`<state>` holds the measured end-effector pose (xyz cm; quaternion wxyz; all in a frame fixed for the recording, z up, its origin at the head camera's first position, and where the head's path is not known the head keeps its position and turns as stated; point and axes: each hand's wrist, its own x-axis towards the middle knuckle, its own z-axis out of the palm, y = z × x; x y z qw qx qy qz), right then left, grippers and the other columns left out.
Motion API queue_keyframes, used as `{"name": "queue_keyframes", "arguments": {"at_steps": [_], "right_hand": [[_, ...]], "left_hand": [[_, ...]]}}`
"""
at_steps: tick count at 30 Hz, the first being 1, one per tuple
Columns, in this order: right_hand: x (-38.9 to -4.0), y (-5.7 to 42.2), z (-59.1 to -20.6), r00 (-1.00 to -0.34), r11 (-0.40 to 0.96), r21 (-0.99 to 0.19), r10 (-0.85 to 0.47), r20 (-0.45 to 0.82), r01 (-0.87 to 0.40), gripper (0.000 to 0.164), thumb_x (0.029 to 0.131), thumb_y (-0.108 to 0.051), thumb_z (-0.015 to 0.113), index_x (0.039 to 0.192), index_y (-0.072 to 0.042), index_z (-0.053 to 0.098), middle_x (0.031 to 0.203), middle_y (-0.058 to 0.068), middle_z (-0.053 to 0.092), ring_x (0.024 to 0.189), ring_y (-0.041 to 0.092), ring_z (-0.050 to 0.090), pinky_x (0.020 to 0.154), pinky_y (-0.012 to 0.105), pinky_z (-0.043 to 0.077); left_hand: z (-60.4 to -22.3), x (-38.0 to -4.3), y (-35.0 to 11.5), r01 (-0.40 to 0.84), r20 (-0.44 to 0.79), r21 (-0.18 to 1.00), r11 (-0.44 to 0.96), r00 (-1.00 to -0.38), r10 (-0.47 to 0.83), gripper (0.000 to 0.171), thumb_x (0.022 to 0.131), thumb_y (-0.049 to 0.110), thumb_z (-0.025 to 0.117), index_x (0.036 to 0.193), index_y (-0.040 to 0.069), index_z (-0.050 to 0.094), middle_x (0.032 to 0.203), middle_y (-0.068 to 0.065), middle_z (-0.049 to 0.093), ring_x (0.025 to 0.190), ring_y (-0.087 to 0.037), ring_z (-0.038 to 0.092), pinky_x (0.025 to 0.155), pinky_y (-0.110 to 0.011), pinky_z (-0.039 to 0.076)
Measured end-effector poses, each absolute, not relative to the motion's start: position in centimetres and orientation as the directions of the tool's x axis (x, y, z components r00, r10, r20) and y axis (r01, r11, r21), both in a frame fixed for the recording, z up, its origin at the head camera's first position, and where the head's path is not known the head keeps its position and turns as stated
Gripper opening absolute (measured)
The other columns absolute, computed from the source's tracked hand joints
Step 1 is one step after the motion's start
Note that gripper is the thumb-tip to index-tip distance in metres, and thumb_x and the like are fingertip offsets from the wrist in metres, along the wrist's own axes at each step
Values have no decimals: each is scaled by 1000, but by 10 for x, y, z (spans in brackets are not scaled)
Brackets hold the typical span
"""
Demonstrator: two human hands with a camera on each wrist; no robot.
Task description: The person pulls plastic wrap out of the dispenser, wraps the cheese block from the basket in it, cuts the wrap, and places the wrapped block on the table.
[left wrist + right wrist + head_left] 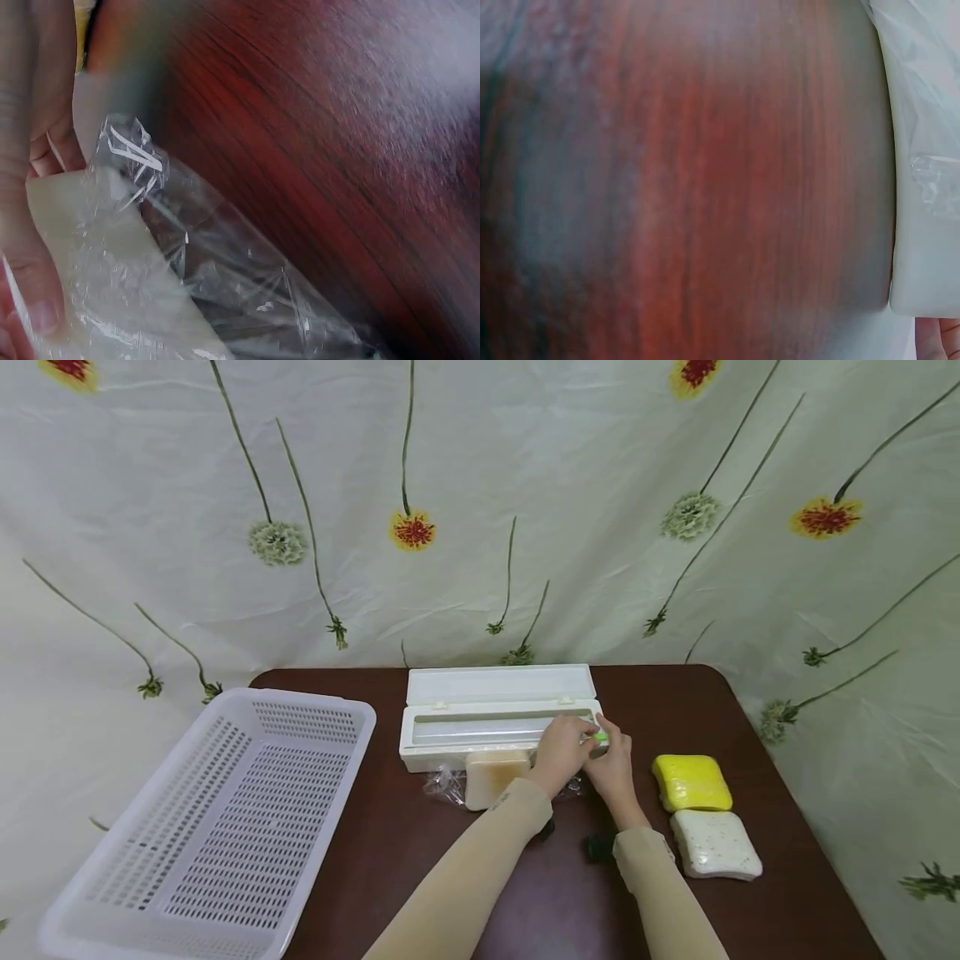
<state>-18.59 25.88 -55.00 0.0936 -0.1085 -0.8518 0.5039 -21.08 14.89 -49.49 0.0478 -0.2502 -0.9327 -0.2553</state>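
A white plastic wrap dispenser (480, 758) stands at the back with its lid raised and a roll of wrap (483, 729) inside. At its right end my left hand (558, 747) has bent fingers close to a small green piece (601, 736); I cannot tell what they hold. My right hand (611, 772) grips that same corner, index finger over the top and thumb at the front. Clear plastic wrap (247, 277) covers a pale surface in the left wrist view, with a thumb resting on it. A toast-shaped bread slice (491, 777) leans at the dispenser's front, wrap around it.
A large white plastic basket (352, 727) takes up the left side. On the right lie a yellow wrapped bread-shaped piece (692, 782) and a white speckled one (716, 843). Behind the dark red-brown table (652, 702) hangs a flowered cloth (480, 468).
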Motion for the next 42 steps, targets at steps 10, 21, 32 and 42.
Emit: {"name": "queue_keyframes", "arguments": {"at_steps": [10,21,32,42], "right_hand": [[-187,255,-553,-949,489,-870,296,107,54,68,81,-3,72,143,-5,45,131,33,40,115,43,42,92,57,44],[-186,255,-548,-960,517,-853,269,75,78,73,81,-15,78,143,-4,42,130,32,39,111,43,42,94,57,44],[-187,256,-547,-964,519,-846,265,23,122,84,80,-24,83,147,-6,36,133,29,35,110,40,44,99,53,43],[-186,257,-545,-963,516,-847,271,15,132,94,73,-37,87,147,-9,36,133,26,36,114,38,43,103,55,41]], "left_hand": [[-498,-208,148,516,319,303,801,-847,425,10,91,21,71,99,18,77,96,1,67,97,-16,61,88,-26,51],[-495,-209,141,540,294,295,788,-836,463,10,92,17,70,99,14,77,97,0,71,94,-17,64,86,-24,52],[-486,-215,125,523,190,273,808,-852,488,11,92,16,70,99,12,76,99,0,73,96,-17,68,85,-22,54],[-469,-223,86,486,34,257,835,-869,494,13,94,15,67,101,8,76,103,-4,70,100,-20,65,88,-29,55]]}}
